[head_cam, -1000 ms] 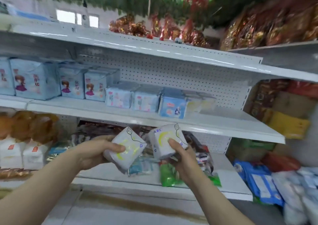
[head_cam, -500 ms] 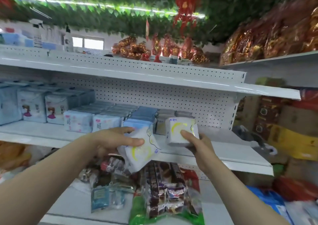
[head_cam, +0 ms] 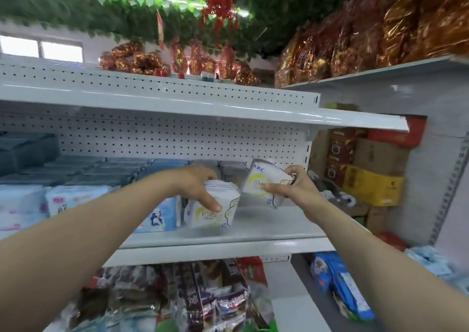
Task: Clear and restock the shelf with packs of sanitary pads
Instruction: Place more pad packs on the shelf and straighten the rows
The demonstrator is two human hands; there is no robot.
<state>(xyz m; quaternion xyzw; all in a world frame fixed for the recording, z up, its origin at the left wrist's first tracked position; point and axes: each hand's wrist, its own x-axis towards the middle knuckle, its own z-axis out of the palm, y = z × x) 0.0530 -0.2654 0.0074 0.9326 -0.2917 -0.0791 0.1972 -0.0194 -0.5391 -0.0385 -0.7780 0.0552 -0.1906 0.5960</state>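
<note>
My left hand (head_cam: 200, 185) grips a white pad pack with yellow print (head_cam: 215, 211) from above; the pack stands on the white middle shelf (head_cam: 253, 232), right beside a blue-and-white pack (head_cam: 158, 216). My right hand (head_cam: 294, 189) holds a second white pack marked ABC (head_cam: 261, 179), tilted, just above the shelf's open right end. More pad packs in pale blue and pink (head_cam: 66, 201) fill the shelf to the left, in rows running back to the pegboard.
An upper shelf board (head_cam: 228, 110) hangs close overhead. Snack packets (head_cam: 203, 298) crowd the shelf below. Cardboard and yellow boxes (head_cam: 373, 187) stand to the right past the shelf end. Blue packs (head_cam: 347, 288) lie low on the right.
Both hands have reached forward over the middle shelf. The left pack has come down onto the shelf next to the blue pack; the right pack has moved further in and right.
</note>
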